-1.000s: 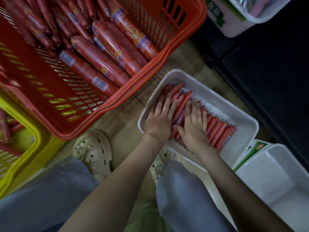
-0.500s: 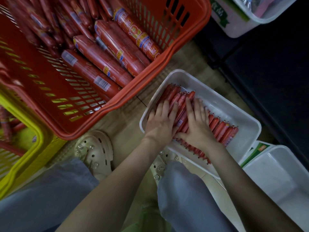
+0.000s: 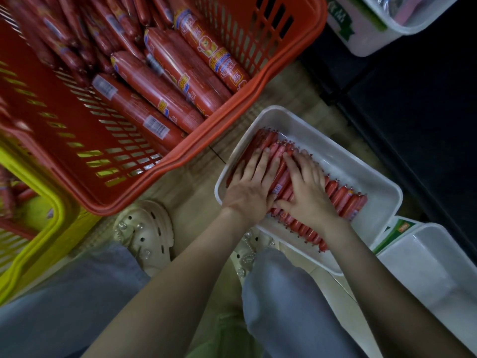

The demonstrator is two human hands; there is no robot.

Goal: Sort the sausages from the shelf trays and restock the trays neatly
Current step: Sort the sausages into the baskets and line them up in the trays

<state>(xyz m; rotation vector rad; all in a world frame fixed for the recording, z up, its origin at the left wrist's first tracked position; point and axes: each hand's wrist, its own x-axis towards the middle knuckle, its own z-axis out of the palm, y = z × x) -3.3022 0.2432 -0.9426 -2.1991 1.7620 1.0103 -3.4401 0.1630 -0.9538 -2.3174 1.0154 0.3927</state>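
Sausages (image 3: 343, 202) in white tray (image 3: 382, 187) (one tidy row) under flat, fingers-spread left hand (image 3: 251, 186) and right hand (image 3: 308, 192).

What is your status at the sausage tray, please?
Left hand and right hand flat, open, pressing small sausages. Row lying in white tray. Nothing in the way.

A shop floor: red basket (image 3: 258, 104) of barcoded sausages (image 3: 144, 112), white stock trays (image 3: 382, 187).
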